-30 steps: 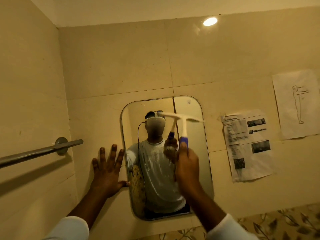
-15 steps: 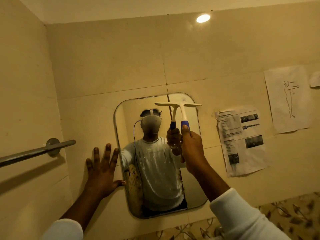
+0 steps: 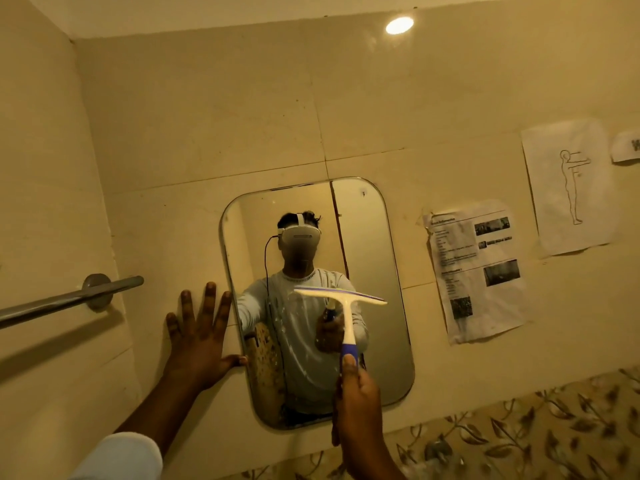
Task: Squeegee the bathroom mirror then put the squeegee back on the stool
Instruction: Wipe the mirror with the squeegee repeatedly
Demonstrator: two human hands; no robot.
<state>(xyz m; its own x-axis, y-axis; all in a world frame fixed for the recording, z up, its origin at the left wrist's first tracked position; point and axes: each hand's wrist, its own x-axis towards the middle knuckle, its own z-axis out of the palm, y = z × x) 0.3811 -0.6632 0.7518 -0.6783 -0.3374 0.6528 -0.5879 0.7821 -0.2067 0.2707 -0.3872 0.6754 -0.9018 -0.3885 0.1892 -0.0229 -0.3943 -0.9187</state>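
A rounded rectangular mirror (image 3: pixel 374 244) hangs on the tiled wall and reflects a person in a white top. A white squeegee (image 3: pixel 341 299) with a blue grip has its blade lying across the middle of the glass, tilted slightly down to the right. My right hand (image 3: pixel 356 407) grips the blue handle from below. My left hand (image 3: pixel 199 341) rests flat on the wall with fingers spread, and its thumb touches the mirror's left edge. The stool is out of sight.
A metal towel bar (image 3: pixel 69 299) juts from the left wall. Two printed sheets, a text sheet (image 3: pixel 478 271) and a figure drawing (image 3: pixel 568 188), are taped to the right of the mirror. A leaf-patterned tile band (image 3: pixel 519 427) runs along the lower right. A ceiling light (image 3: pixel 399 26) glows above.
The squeegee went up to the mirror's top edge, then came down to the middle of the glass, with my right hand dropping lower. My left hand stayed pressed on the wall.
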